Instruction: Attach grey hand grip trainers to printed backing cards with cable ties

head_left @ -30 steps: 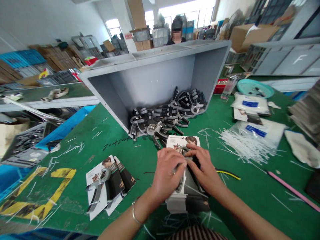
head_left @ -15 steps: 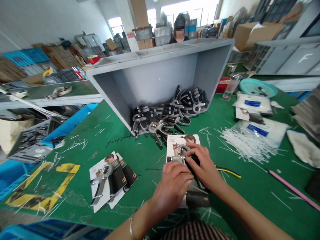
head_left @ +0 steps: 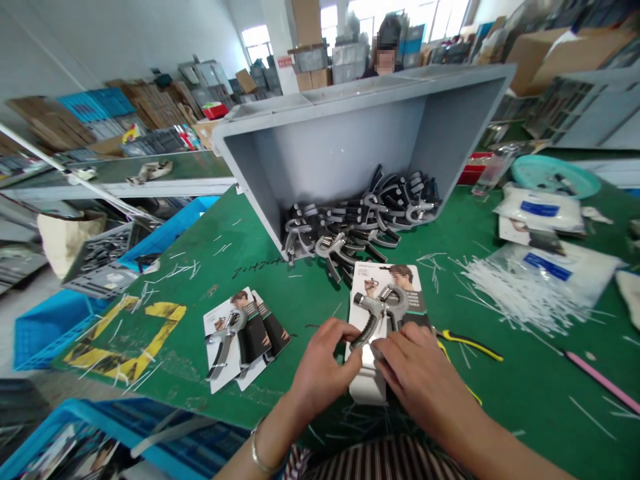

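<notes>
A grey and black hand grip (head_left: 395, 303) lies on a printed card (head_left: 364, 283) atop a stack of cards in front of me. My left hand (head_left: 330, 360) pinches the grip's left handle between thumb and fingers. My right hand (head_left: 413, 363) is closed over the lower end of the right handle, its fingertips partly hidden. To the left, another hand grip (head_left: 227, 340) rests on a card (head_left: 217, 373), overlapping a second carded piece. Many hand grips (head_left: 370, 220) are piled in a tipped grey crate (head_left: 340, 147) beyond my hands.
Yellow-handled pliers (head_left: 473, 343) lie right of the stack. Farther right are white plastic ties (head_left: 520, 293), plastic bags (head_left: 540, 207), a pink stick (head_left: 600, 380) and a teal plate (head_left: 555, 175). Blue crates (head_left: 65, 327) stand at the left; a person (head_left: 387, 50) is behind the grey crate.
My left hand has moved off the top of the grip to its left handle. My right hand has slid down to the lower right handle. The camera view has shifted left.
</notes>
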A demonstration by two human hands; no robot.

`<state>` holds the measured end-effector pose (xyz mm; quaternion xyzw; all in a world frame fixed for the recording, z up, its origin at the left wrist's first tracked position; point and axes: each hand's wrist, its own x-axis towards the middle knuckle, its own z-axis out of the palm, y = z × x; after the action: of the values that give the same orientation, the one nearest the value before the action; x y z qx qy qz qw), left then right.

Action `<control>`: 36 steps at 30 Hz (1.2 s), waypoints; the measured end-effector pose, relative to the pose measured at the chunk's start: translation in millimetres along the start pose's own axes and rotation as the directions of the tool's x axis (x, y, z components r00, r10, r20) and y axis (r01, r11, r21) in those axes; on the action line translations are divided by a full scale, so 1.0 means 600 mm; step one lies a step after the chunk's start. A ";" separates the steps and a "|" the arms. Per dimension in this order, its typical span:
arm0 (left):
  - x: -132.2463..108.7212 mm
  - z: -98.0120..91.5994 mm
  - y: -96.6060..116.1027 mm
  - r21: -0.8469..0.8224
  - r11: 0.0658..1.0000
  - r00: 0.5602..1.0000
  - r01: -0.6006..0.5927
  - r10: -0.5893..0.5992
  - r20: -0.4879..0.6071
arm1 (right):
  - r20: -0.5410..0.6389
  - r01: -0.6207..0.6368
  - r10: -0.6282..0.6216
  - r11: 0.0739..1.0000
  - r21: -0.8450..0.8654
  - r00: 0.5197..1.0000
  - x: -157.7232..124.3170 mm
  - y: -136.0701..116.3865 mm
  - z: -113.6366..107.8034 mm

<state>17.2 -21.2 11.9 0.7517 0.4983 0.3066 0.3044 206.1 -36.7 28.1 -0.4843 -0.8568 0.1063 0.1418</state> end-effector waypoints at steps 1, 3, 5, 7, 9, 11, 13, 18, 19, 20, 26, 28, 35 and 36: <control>-0.001 -0.002 -0.003 -0.009 1.000 1.000 -0.010 0.010 -0.009 | -0.003 -0.009 0.009 1.000 0.003 1.000 0.005 -0.004 0.000; -0.006 -0.008 -0.012 -0.010 0.999 0.999 -0.032 0.032 -0.026 | -0.005 -0.032 0.033 0.995 0.089 0.999 0.012 -0.007 -0.007; -0.010 -0.016 -0.023 0.002 0.999 0.998 -0.033 0.033 -0.044 | 0.017 -0.040 0.038 0.968 0.246 0.999 0.013 -0.005 -0.020; -0.008 -0.024 -0.033 0.014 1.000 0.999 -0.026 0.027 -0.039 | 0.036 -0.027 0.014 0.927 0.375 0.999 0.012 0.002 -0.032; 0.000 -0.029 -0.042 0.017 0.999 0.999 -0.038 0.038 0.000 | 0.018 -0.010 0.003 0.902 0.432 1.000 0.011 0.012 -0.036; 0.010 -0.032 -0.045 0.020 0.998 0.998 -0.055 0.054 0.032 | -0.043 0.003 0.018 0.892 0.452 0.999 0.011 0.021 -0.033; 0.018 -0.032 -0.043 0.037 0.997 0.997 -0.061 0.060 0.045 | -0.107 0.015 0.041 0.880 0.475 0.993 0.012 0.026 -0.026; 0.015 -0.021 -0.023 0.079 0.973 0.975 -0.218 0.214 0.053 | -0.162 -0.101 0.219 0.838 0.537 0.962 0.016 0.023 -0.017; 0.014 -0.017 -0.020 0.076 0.962 0.965 -0.263 0.260 0.044 | -0.167 -0.115 0.237 0.839 0.532 0.957 0.016 0.024 -0.017; 0.013 -0.013 -0.017 0.067 0.951 0.953 -0.302 0.300 0.031 | -0.174 -0.114 0.234 0.850 0.515 0.957 0.016 0.027 -0.018; 0.020 0.010 0.006 -0.085 0.960 0.963 -0.268 0.265 -0.047 | -0.130 -0.037 0.085 0.941 0.337 0.988 -0.013 0.051 -0.034; 0.023 0.012 0.010 -0.113 0.966 0.973 -0.232 0.228 -0.047 | -0.103 -0.019 0.052 0.956 0.292 0.993 -0.021 0.057 -0.038; 0.023 0.009 0.013 -0.127 0.973 0.981 -0.193 0.190 -0.034 | -0.075 0.030 -0.019 0.988 0.150 0.997 -0.009 0.046 -0.041; 0.022 0.009 0.013 -0.130 0.972 0.981 -0.196 0.193 -0.034 | -0.075 0.036 -0.027 0.991 0.129 0.997 -0.006 0.043 -0.042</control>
<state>29.9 -11.8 16.4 0.7717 0.4041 0.3751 0.3169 237.2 -25.7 43.0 -0.4639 -0.8498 0.1421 0.2059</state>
